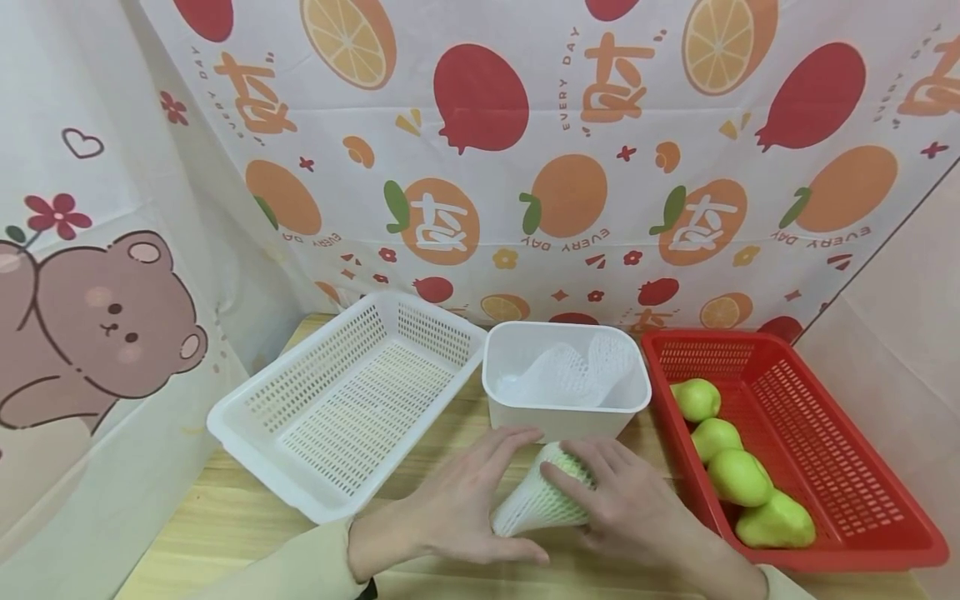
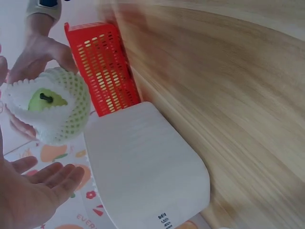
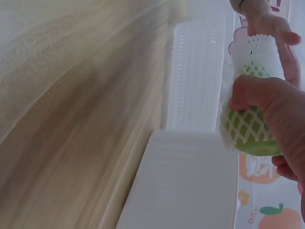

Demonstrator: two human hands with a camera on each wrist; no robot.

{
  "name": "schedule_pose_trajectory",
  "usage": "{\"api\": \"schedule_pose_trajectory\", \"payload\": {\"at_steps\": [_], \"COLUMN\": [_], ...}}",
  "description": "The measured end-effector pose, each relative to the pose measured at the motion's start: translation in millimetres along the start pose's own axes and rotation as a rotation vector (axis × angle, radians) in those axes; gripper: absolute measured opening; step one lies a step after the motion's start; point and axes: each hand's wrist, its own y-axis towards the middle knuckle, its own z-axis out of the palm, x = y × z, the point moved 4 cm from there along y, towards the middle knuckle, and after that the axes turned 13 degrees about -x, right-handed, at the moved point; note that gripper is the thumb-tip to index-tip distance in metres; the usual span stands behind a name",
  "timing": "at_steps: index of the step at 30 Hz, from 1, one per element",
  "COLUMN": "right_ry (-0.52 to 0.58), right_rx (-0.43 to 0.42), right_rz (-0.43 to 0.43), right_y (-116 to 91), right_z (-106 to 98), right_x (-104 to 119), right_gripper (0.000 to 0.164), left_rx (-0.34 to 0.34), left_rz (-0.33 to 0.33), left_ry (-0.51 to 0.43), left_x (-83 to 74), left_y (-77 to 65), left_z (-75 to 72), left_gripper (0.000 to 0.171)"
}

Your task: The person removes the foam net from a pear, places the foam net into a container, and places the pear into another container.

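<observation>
My right hand [image 1: 637,504] grips a green pear [image 3: 252,126] dressed in a white foam net sleeve [image 1: 536,500], held in front of the white bin. In the left wrist view the pear's dark stem shows through the sleeve's opening. Facing that opening, my left hand [image 1: 457,496] has its fingers spread and thumb extended, holding nothing. Behind the hands, the white bin [image 1: 555,421] contains more foam net sleeves [image 1: 577,375]. Several bare green pears [image 1: 738,477] lie along the left side of the red basket [image 1: 817,442].
A white perforated basket [image 1: 367,400] stands at an angle left of the bin, with only its mesh bottom showing inside. All the containers sit on a wood-grain table [image 1: 247,517]. A fruit-print cloth [image 1: 480,200] hangs behind them.
</observation>
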Motion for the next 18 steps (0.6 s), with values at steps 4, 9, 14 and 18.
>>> {"api": "schedule_pose_trajectory", "payload": {"at_steps": [4, 9, 14, 18], "right_ry": [-0.013, -0.009, 0.011, 0.044], "right_rx": [0.017, 0.002, -0.024, -0.065], "right_rz": [-0.045, -0.084, -0.101, -0.114], "right_y": [1, 4, 5, 6], "right_z": [1, 2, 2, 2], "right_x": [5, 10, 13, 12], "right_gripper": [0.080, 0.081, 0.076, 0.066], "left_rx": [0.017, 0.014, 0.026, 0.045], "left_rz": [-0.025, -0.022, -0.037, -0.028], "left_ry": [0.007, -0.005, -0.021, -0.038], "left_x": [-1.5, -1.6, 0.3, 0.9], "left_y": [0.9, 2.6, 3.0, 2.9], "left_z": [0.7, 0.9, 3.8, 8.2], "left_gripper": [0.109, 0.106, 0.101, 0.098]}}
